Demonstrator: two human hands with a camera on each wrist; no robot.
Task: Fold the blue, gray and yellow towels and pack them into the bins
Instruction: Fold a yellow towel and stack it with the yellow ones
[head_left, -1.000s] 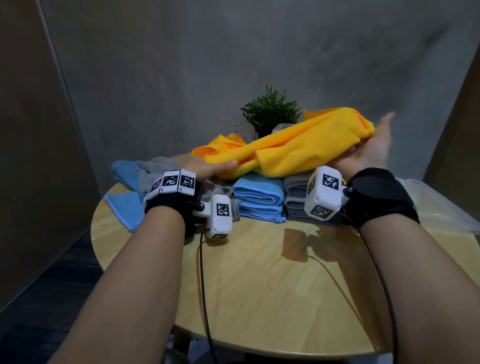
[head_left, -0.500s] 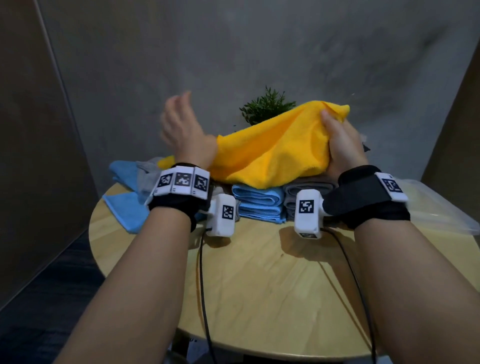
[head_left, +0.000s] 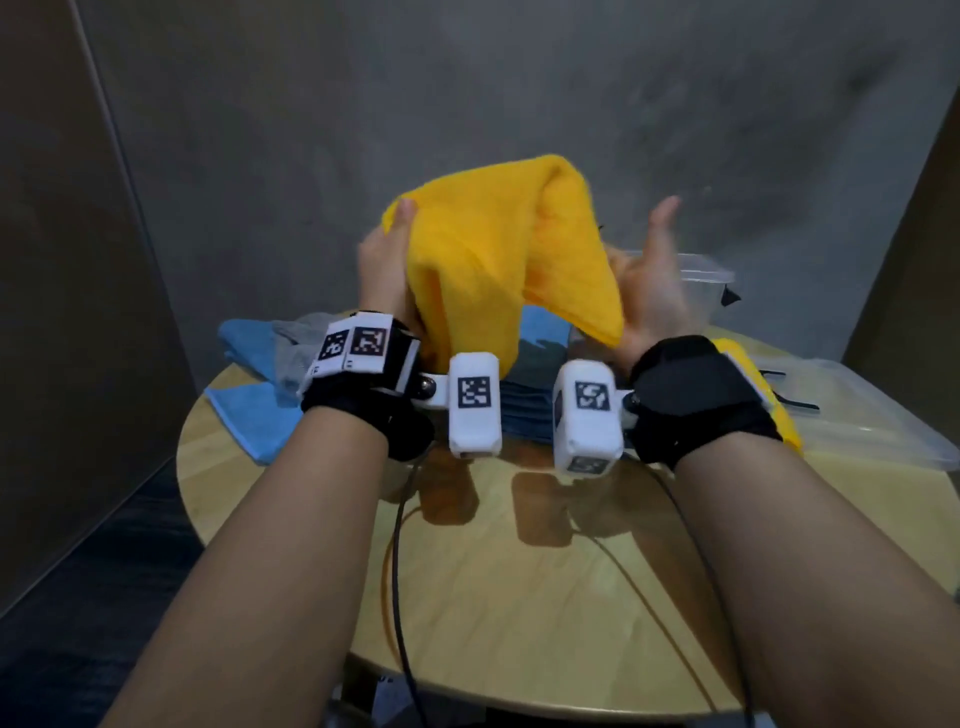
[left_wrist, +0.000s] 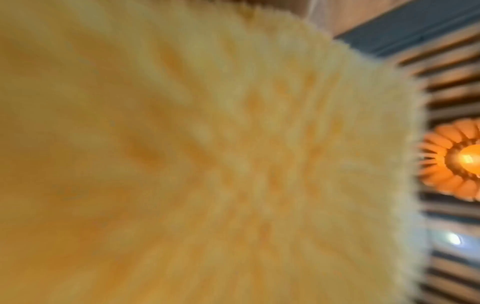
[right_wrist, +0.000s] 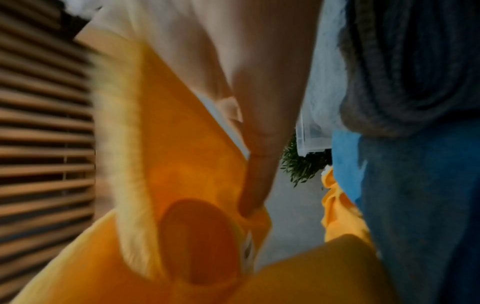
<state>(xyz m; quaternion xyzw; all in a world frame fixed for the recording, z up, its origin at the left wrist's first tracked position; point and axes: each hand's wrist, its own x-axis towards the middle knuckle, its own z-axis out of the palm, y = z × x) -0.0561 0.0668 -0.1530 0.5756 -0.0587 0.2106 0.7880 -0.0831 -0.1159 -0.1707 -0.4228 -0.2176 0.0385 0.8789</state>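
The yellow towel (head_left: 498, 260) is held up over the back of the round table (head_left: 519, 597), peaked and hanging in two flaps. My left hand (head_left: 387, 260) pinches its upper left edge, thumb on the front; in the left wrist view the yellow towel (left_wrist: 207, 154) fills the picture. My right hand (head_left: 649, 270) stands beside the right flap with straight fingers, palm toward the cloth; in the right wrist view a fingertip (right_wrist: 252, 195) touches the yellow towel (right_wrist: 182, 164). Folded blue and gray towels (head_left: 524, 405) lie stacked under the raised one.
Loose blue (head_left: 244, 410) and gray (head_left: 293, 353) towels lie at the table's left rear. A clear bin (head_left: 696, 280) stands at the back right. A second clear bin (head_left: 883, 415) at the right holds a yellow towel (head_left: 779, 415). A small plant (right_wrist: 298, 168) stands behind.
My left hand, raised and free before, now pinches the towel's left edge. My right hand let go of the top and opened. The towel rose into a peak.
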